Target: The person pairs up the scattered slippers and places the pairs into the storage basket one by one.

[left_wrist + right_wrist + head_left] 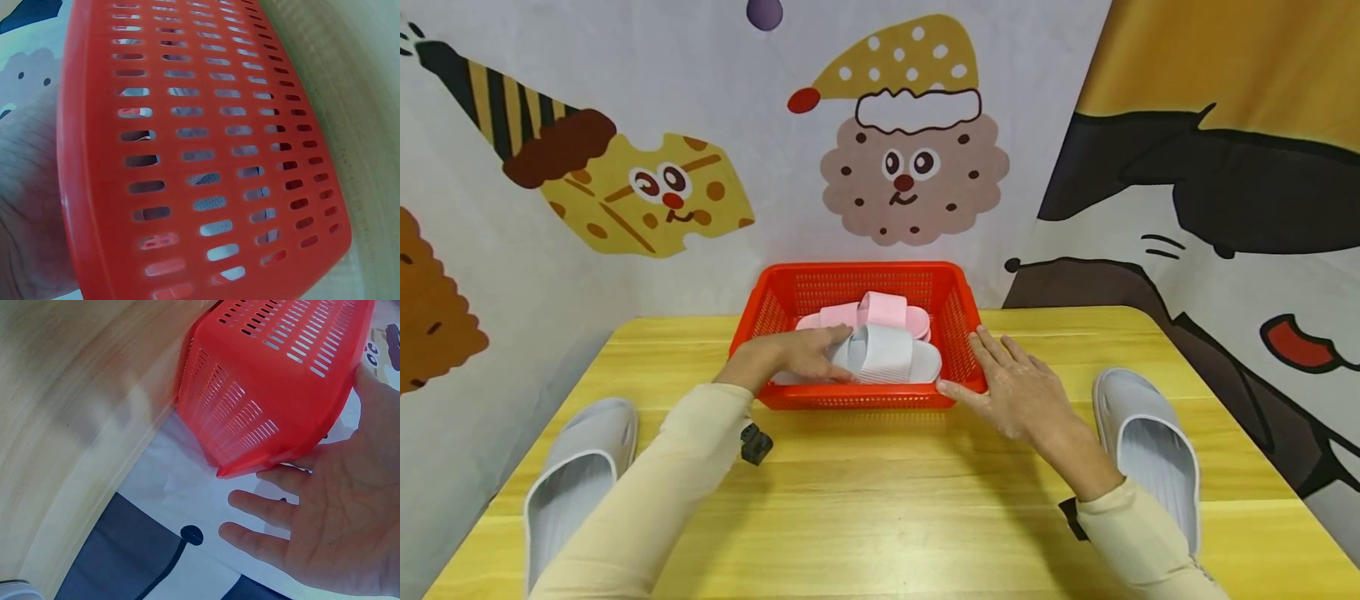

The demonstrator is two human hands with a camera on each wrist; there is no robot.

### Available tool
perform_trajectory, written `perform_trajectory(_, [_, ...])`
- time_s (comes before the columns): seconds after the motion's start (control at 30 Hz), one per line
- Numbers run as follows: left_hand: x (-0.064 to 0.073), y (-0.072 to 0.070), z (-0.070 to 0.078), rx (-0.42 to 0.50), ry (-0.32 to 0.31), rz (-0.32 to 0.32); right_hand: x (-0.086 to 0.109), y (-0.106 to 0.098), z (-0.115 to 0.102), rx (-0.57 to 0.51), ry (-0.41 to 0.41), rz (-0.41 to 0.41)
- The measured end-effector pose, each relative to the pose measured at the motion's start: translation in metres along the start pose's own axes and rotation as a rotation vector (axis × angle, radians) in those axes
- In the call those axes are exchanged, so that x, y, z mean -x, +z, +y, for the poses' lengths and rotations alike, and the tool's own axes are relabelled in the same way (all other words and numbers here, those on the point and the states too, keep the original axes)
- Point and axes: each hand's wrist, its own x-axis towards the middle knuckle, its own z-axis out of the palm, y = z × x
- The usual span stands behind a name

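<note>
In the head view, white slide slippers (889,357) lie in the front of a red plastic basket (857,398), with pink slide slippers (883,309) behind them. My left hand (797,354) reaches over the basket's left rim and holds the white slippers, thumb on the near side and fingers on the far side. Its grip is hidden behind the basket wall in the left wrist view. My right hand (1018,387) touches the basket's right front corner. Its fingers are straight and spread, and the right wrist view shows the bare palm (350,519) beside the rim.
A grey clog (580,475) stands at the left of the wooden table (865,508), and another grey clog (1150,458) at the right. The basket sits at the table's back edge, close to a cloth (700,50) printed with cartoon figures.
</note>
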Motion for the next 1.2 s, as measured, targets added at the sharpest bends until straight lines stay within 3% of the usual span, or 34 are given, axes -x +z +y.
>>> perform_trajectory(0.53, [-0.004, 0.005, -0.003, -0.090, 0.008, -0.042, 0.000, 0.003, -0.002, 0.000, -0.014, 0.007])
perform_trajectory(0.9, [-0.001, 0.003, -0.007, -0.089, 0.044, -0.045, 0.004, 0.001, -0.010, 0.026, 0.006, 0.010])
perform_trajectory(1.03, [0.006, 0.005, -0.016, -0.123, 0.098, -0.002, 0.007, 0.004, -0.017, -0.004, 0.019, -0.005])
perform_trajectory(1.2, [0.012, 0.008, -0.023, -0.146, 0.202, 0.107, 0.012, 0.007, -0.021, -0.053, 0.030, 0.050])
